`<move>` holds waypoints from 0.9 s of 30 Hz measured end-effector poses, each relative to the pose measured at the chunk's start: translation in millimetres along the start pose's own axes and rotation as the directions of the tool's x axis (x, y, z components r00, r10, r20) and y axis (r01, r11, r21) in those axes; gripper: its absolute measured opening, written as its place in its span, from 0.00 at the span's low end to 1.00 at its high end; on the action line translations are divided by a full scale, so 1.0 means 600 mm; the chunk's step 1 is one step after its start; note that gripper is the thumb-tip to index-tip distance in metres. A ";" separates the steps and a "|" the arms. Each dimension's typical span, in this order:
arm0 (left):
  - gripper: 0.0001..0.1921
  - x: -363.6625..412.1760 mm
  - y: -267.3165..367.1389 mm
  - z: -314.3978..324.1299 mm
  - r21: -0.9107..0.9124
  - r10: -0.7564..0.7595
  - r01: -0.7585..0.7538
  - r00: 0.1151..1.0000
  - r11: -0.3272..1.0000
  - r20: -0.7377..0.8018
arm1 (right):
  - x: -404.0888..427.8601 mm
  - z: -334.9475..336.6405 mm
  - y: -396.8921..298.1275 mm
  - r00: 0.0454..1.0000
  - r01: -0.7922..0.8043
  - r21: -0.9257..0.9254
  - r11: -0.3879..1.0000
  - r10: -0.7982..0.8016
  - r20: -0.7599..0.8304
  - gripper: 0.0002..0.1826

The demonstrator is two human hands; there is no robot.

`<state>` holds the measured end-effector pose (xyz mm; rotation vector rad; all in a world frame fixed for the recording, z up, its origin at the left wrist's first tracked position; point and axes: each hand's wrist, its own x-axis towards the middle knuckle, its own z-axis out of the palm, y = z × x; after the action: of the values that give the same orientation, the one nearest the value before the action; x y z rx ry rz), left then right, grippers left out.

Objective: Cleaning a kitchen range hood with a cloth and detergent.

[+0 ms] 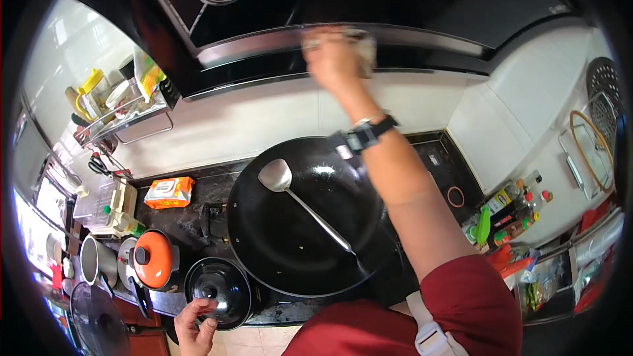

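My right hand (330,62), slightly blurred, presses a pale cloth (367,52) against the metal front strip (420,39) of a black range hood (277,5). Below that arm, a large black wok (296,222) sits on the stove. A steel wok spatula (316,217) lies in it, blade toward the back left. My left hand (198,324) hangs at the bottom, fingers apart and holding nothing. It is nearest to a black pot with a dark lid (217,289), whose lower left edge it partly covers. Whether the fingers touch the lid, I cannot tell.
An orange wipes packet (169,193) lies left of the wok, behind an orange-lidded pot (153,259). A wall rack (133,118) holds a yellow-lidded jug (94,91). Several bottles (524,207) stand at right, below a hanging glass lid (591,151) and a black perforated utensil (602,91).
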<state>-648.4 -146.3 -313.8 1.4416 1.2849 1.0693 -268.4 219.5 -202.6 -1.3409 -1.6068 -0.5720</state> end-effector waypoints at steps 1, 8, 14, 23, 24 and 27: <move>0.16 0.008 0.004 -0.001 0.026 0.016 -0.016 1.000 1.000 0.004 | 0.002 0.018 -0.029 0.997 0.074 0.056 0.996 -0.072 -0.036 0.12; 0.17 0.034 0.041 0.059 0.173 0.126 -0.138 0.989 0.975 0.082 | 0.006 -0.042 0.018 0.963 0.233 -0.023 0.972 -0.228 0.148 0.12; 0.15 0.062 0.071 0.141 0.203 0.063 -0.086 0.991 0.975 0.119 | -0.040 -0.244 0.436 0.972 -0.232 -0.328 0.916 0.233 -0.036 0.18; 0.16 0.048 0.090 0.216 0.239 -0.046 0.031 0.997 0.971 0.059 | -0.058 -0.320 0.830 0.706 -0.589 0.232 0.774 0.633 -0.318 0.17; 0.17 0.060 0.065 0.203 0.220 -0.015 -0.008 0.995 0.975 0.101 | -0.064 -0.319 0.878 0.694 -0.554 0.379 0.741 0.662 -0.282 0.16; 0.18 0.026 0.055 0.179 0.274 -0.084 0.054 0.991 0.960 0.102 | -0.056 -0.192 0.743 0.721 -0.257 0.862 0.437 0.680 -0.130 0.09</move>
<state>-535.5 -140.8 -304.5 1.6217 1.4298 0.7761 187.9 239.6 -270.9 -0.7801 -0.7771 0.2256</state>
